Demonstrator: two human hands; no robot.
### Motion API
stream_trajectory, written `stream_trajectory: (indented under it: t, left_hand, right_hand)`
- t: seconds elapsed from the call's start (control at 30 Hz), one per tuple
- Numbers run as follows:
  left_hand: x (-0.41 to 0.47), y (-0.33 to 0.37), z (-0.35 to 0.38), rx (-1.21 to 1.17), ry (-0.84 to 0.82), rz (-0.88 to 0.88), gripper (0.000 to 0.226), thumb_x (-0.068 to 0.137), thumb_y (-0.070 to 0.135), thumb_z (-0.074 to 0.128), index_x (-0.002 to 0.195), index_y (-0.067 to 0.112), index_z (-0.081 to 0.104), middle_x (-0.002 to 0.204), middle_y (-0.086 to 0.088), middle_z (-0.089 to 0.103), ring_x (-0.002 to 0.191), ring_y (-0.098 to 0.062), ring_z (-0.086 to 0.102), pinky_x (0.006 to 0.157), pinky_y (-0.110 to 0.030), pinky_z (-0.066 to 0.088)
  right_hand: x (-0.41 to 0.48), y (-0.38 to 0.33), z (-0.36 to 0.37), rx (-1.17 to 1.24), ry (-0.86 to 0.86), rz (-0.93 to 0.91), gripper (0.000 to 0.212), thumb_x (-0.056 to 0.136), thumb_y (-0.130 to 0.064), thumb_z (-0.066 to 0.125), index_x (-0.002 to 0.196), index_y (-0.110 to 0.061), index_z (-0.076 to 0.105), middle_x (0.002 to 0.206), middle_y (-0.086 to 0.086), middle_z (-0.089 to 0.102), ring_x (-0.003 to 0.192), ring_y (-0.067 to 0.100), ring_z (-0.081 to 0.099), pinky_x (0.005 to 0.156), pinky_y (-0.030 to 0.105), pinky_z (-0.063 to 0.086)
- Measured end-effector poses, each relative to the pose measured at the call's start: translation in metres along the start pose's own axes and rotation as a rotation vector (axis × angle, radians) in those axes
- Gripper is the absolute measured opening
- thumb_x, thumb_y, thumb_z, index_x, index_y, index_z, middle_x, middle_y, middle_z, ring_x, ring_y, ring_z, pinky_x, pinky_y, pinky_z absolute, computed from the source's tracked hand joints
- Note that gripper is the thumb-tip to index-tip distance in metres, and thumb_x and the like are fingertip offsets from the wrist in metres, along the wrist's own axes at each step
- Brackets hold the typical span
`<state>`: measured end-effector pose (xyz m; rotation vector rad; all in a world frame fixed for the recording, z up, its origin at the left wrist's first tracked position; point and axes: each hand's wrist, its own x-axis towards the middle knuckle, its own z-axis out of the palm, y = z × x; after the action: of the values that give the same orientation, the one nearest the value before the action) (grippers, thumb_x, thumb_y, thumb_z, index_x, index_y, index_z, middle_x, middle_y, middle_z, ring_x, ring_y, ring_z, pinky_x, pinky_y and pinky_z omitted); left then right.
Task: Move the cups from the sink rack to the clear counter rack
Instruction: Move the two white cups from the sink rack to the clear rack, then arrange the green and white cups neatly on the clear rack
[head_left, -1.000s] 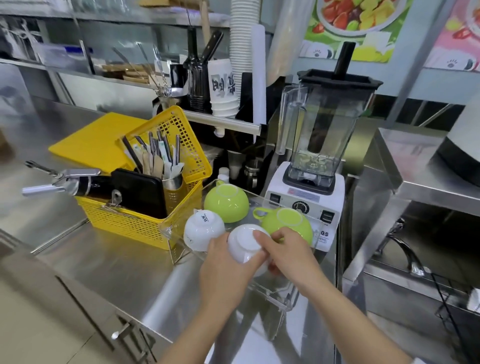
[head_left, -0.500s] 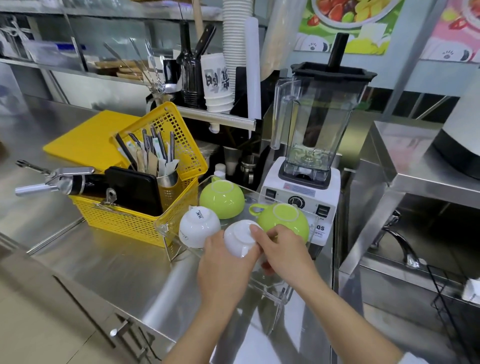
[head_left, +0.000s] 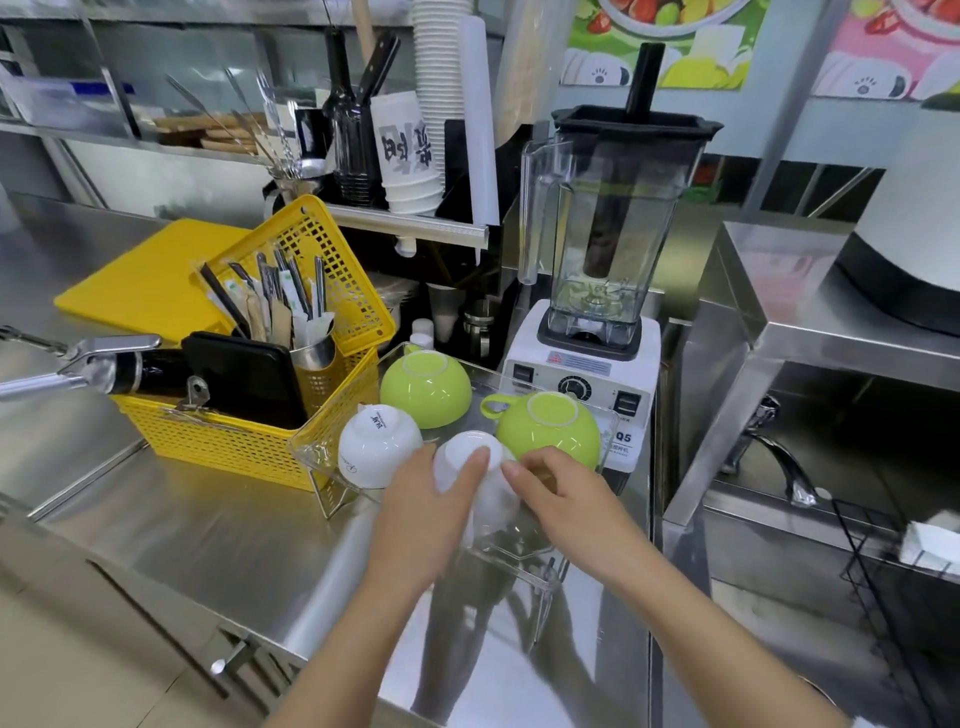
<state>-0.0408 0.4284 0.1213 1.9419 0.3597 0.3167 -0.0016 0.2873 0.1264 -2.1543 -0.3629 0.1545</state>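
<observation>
Fingers of the left hand are curled over the base and left side of an upturned white cup, while the right hand is laid against its right side with fingers loosely bent; the cup is held between both. Compared with half a second earlier, the grip is unchanged and the cup is seen slightly lower in the clear rack. Its base is pointed up and toward the top of the frame, its axis tilted from upright. Centre frame, it is set just beside a second white cup and a green cup; another green cup is behind. The rack is carried on the steel bench.
</observation>
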Motion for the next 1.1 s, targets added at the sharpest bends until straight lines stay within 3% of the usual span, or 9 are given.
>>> stream_trajectory:
  t: [0.07, 0.17, 0.27, 0.37, 0.57, 0.67, 0.73, 0.9, 1.1]
  left_hand:
    - [0.004, -0.001, -0.007, -0.087, -0.022, -0.028, 0.023, 0.084, 0.046, 0.054, 0.082, 0.024, 0.06, 0.081, 0.007, 0.064, 0.08, -0.015, 0.059, 0.068, -0.03, 0.043]
    - [0.011, -0.007, -0.016, -0.135, -0.024, -0.066, 0.02, 0.086, 0.045, 0.053, 0.077, 0.028, 0.059, 0.085, 0.012, 0.064, 0.081, -0.004, 0.058, 0.068, -0.025, 0.04]
    - [0.018, -0.015, -0.023, -0.187, -0.027, -0.091, 0.031, 0.078, 0.056, 0.056, 0.083, 0.026, 0.061, 0.091, 0.003, 0.067, 0.08, -0.01, 0.059, 0.079, -0.038, 0.048]
    - [0.019, -0.015, -0.027, -0.277, -0.092, -0.133, 0.054, 0.06, 0.068, 0.06, 0.09, 0.023, 0.066, 0.097, -0.003, 0.071, 0.094, -0.02, 0.065, 0.094, -0.051, 0.048]
    - [0.02, -0.016, -0.028, -0.286, -0.112, -0.134, 0.033, 0.076, 0.052, 0.063, 0.083, 0.02, 0.069, 0.091, -0.005, 0.073, 0.092, -0.025, 0.067, 0.091, -0.051, 0.05]
    - [0.017, -0.016, -0.028, -0.192, -0.129, -0.086, 0.044, 0.07, 0.061, 0.059, 0.086, 0.02, 0.066, 0.084, -0.002, 0.068, 0.078, -0.02, 0.063, 0.083, -0.043, 0.05]
    - [0.016, -0.016, -0.031, -0.1, -0.126, -0.057, 0.05, 0.066, 0.066, 0.054, 0.09, 0.024, 0.064, 0.085, 0.0, 0.065, 0.081, -0.019, 0.062, 0.082, -0.044, 0.049]
    - [0.01, -0.019, -0.031, 0.075, -0.078, 0.072, 0.026, 0.083, 0.051, 0.055, 0.092, 0.027, 0.061, 0.094, 0.005, 0.066, 0.093, -0.016, 0.061, 0.079, -0.037, 0.046]
    - [0.008, -0.018, -0.025, 0.074, -0.12, 0.137, 0.048, 0.084, 0.05, 0.053, 0.12, 0.017, 0.055, 0.12, -0.004, 0.061, 0.113, -0.02, 0.053, 0.101, -0.048, 0.039]
  right_hand:
    - [-0.001, 0.002, -0.001, -0.011, -0.025, -0.008, 0.036, 0.085, -0.047, 0.054, 0.108, -0.02, 0.056, 0.098, 0.001, 0.066, 0.088, 0.013, 0.061, 0.075, 0.024, 0.05]
    - [-0.005, 0.003, 0.001, -0.005, -0.082, -0.005, 0.042, 0.082, -0.044, 0.06, 0.115, -0.019, 0.053, 0.107, 0.004, 0.063, 0.097, 0.02, 0.06, 0.088, 0.041, 0.049]
    - [-0.01, 0.003, 0.006, -0.042, -0.063, -0.036, 0.052, 0.076, -0.048, 0.064, 0.12, -0.024, 0.048, 0.117, -0.004, 0.055, 0.107, 0.014, 0.053, 0.094, 0.035, 0.045]
    - [-0.014, 0.0, 0.013, -0.033, -0.031, -0.072, 0.062, 0.068, -0.052, 0.069, 0.119, -0.027, 0.045, 0.12, -0.007, 0.05, 0.112, 0.01, 0.049, 0.096, 0.032, 0.043]
    - [-0.016, -0.007, 0.024, -0.228, 0.035, -0.128, 0.075, 0.064, -0.056, 0.07, 0.125, -0.026, 0.037, 0.122, -0.004, 0.047, 0.114, 0.015, 0.043, 0.095, 0.034, 0.039]
    - [-0.013, -0.009, 0.022, -0.223, -0.016, -0.115, 0.07, 0.069, -0.044, 0.07, 0.128, -0.025, 0.037, 0.125, 0.0, 0.048, 0.117, 0.018, 0.043, 0.098, 0.038, 0.038]
    - [-0.009, -0.01, 0.016, -0.141, -0.085, -0.091, 0.066, 0.068, -0.032, 0.07, 0.127, -0.026, 0.039, 0.126, 0.001, 0.047, 0.116, 0.019, 0.044, 0.1, 0.038, 0.04]
    - [0.0, -0.012, -0.002, -0.002, -0.231, -0.061, 0.059, 0.066, -0.011, 0.068, 0.12, -0.025, 0.049, 0.121, 0.006, 0.051, 0.107, 0.022, 0.054, 0.094, 0.041, 0.049]
    - [-0.001, -0.005, -0.009, 0.018, -0.173, -0.03, 0.054, 0.069, -0.004, 0.063, 0.119, -0.023, 0.055, 0.117, 0.001, 0.059, 0.104, 0.017, 0.06, 0.093, 0.037, 0.051]
